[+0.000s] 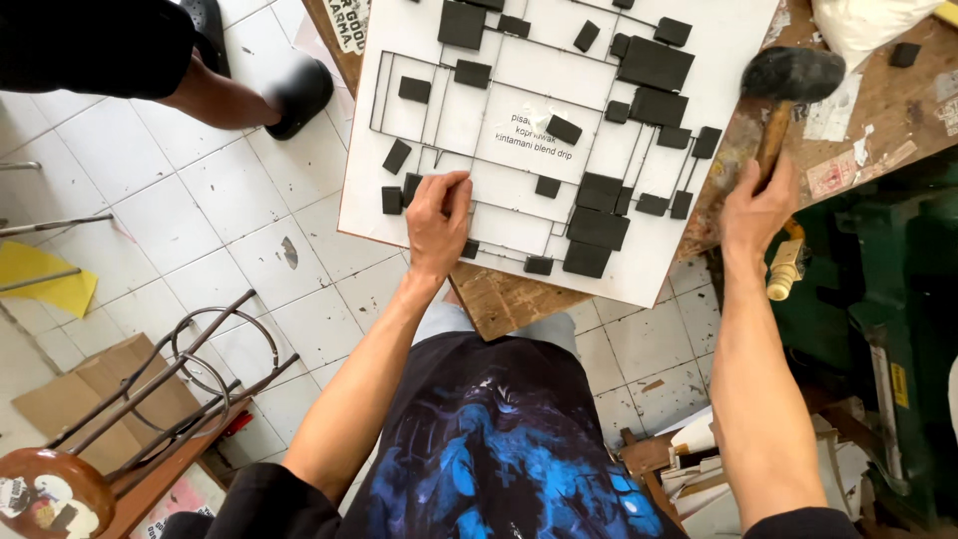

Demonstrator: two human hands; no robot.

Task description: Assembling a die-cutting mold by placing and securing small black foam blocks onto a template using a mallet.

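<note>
The left hand presses its curled fingers on the white board, grasping nothing; small black foam blocks sit just beside the fingertips. The right hand is clenched around the wooden handle of the mallet, whose black head rises beyond the knuckles

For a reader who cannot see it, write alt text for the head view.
The left hand presses on a white board dotted with black foam blocks on a wooden bench; the right hand grips a rubber mallet.
</note>
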